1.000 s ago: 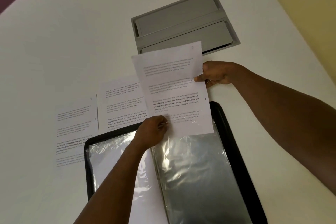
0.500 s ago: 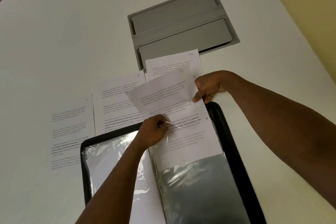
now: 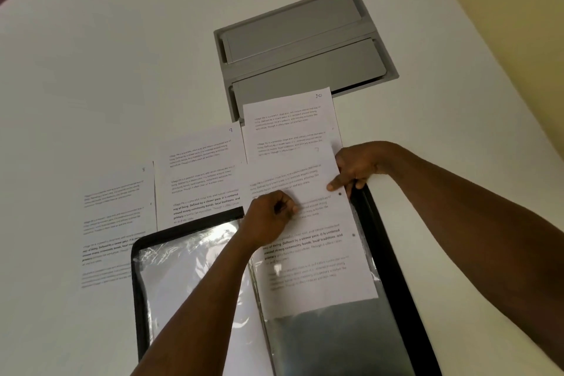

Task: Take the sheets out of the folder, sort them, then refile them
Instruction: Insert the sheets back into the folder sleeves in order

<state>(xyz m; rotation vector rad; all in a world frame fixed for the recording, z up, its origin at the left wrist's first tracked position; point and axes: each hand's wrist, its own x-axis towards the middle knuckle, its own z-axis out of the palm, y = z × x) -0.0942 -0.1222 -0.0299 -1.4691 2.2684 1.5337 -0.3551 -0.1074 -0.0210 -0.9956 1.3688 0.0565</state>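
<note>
1. Since the earlier frame, a printed sheet [image 3: 308, 241] has been lowered onto the right page of the open black folder [image 3: 393, 272], over its clear sleeve [image 3: 329, 342].
2. Its right edge is pinched by the right hand [image 3: 355, 168]; the left hand [image 3: 270, 217] is curled on its left part.
3. Three text sheets, marked 10 [image 3: 290, 122], 9 [image 3: 201, 162] and one unreadable [image 3: 116, 223], are laid on the white bench [image 3: 91, 70].

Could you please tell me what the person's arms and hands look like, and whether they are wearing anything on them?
Both forearms are bare as far as the frame shows: no sleeves, gloves, watch or bracelets. I can make out no rings on the left hand or the right hand, though the fingers are partly hidden.
</note>
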